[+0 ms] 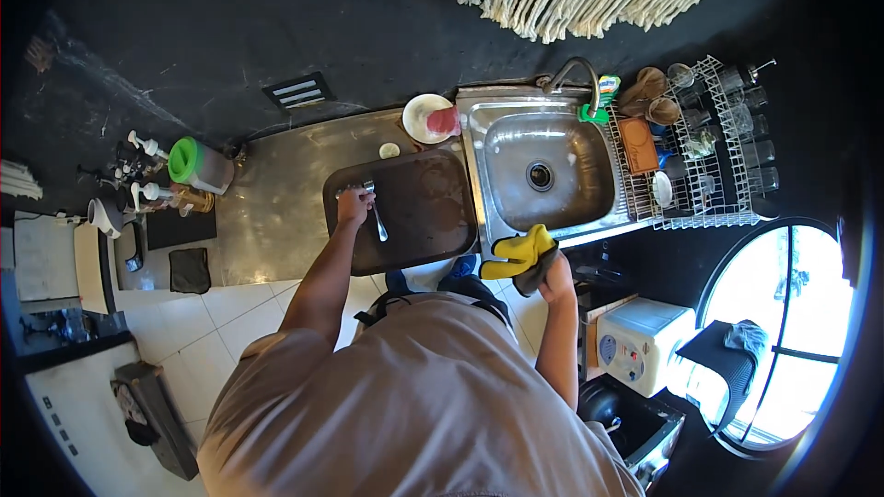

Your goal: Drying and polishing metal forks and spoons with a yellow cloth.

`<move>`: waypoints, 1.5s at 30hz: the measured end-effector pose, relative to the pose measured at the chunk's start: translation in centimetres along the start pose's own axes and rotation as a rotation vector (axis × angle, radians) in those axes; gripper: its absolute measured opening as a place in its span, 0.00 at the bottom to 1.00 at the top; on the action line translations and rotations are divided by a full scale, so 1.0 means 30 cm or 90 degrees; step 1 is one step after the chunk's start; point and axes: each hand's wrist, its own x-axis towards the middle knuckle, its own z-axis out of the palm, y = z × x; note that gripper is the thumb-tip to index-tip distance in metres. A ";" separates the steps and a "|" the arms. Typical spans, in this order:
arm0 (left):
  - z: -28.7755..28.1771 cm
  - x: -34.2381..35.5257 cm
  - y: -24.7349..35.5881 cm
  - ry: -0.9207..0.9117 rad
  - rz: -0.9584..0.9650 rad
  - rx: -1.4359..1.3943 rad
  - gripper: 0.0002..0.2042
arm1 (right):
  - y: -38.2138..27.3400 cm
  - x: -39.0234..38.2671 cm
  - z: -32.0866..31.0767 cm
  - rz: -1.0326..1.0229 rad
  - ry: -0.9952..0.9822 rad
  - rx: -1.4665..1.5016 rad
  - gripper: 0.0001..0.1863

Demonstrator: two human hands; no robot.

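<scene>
My left hand (353, 208) is over the left part of a dark brown tray (419, 253), its fingers closed on a metal fork (379, 221). The fork's handle slants down toward the tray; the fingers partly hide its other end. In front of the sink, my right hand (558, 280) grips a pair of yellow and dark grey rubber gloves (521, 253), which hang bunched by the sink's front edge. Wet patches show on the tray's right half.
A steel sink (505, 133) with a curved faucet (578, 64) adjoins the tray. Behind the tray is a white bowl (425, 113) with a red cloth-like piece. A white wire rack (709, 143) holds glasses and cups. Pump bottles and a green-lidded container (195, 164) stand far left.
</scene>
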 end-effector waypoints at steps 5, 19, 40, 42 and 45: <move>0.025 -0.003 -0.059 -0.057 -0.060 0.005 0.06 | -0.065 0.077 -0.088 0.019 -0.057 0.033 0.17; 0.005 -0.013 0.034 -0.091 -0.096 0.396 0.06 | -0.108 0.208 0.013 0.121 -0.237 0.046 0.20; -0.683 -0.734 -0.045 -0.158 -0.185 -0.822 0.32 | 0.707 0.079 1.227 0.372 -0.584 -0.149 0.22; -0.899 -0.831 0.000 -0.135 -0.208 -0.858 0.32 | 0.789 0.043 1.353 0.360 -0.609 -0.237 0.22; -1.077 -0.916 -0.080 -0.067 -0.183 -0.929 0.32 | 0.876 0.013 1.496 0.343 -0.634 -0.289 0.21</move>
